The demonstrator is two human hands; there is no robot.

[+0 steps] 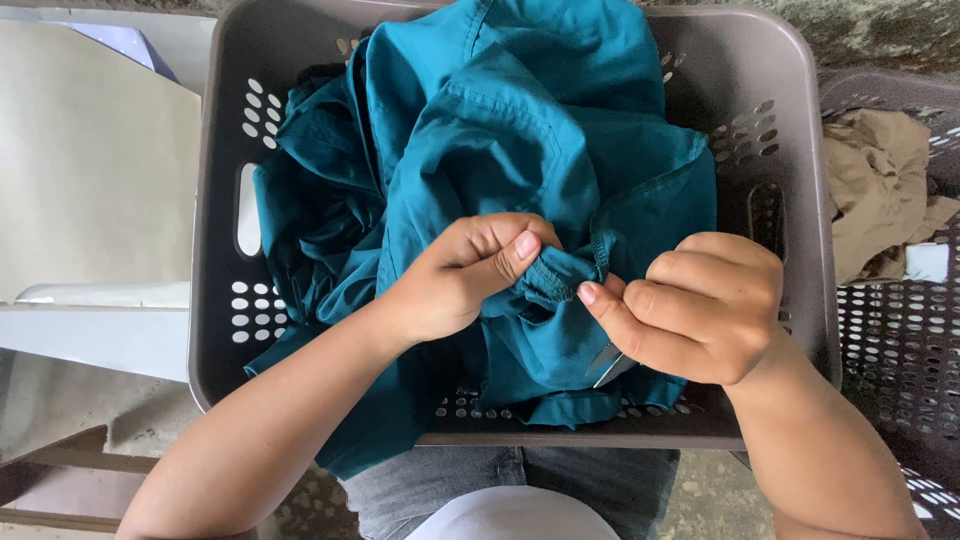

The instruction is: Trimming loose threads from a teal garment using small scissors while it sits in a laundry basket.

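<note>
Teal garment [520, 130] heaped in grey laundry basket [215, 300], both hands' fingers [500, 262] clamped on its seam.

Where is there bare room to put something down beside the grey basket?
The pale flat surface left of the grey basket is bare. The basket is crowded: teal cloth fills it, with the left hand and right hand pinching a seam. To the right, a second perforated basket has bare mesh below the tan cloth.
</note>
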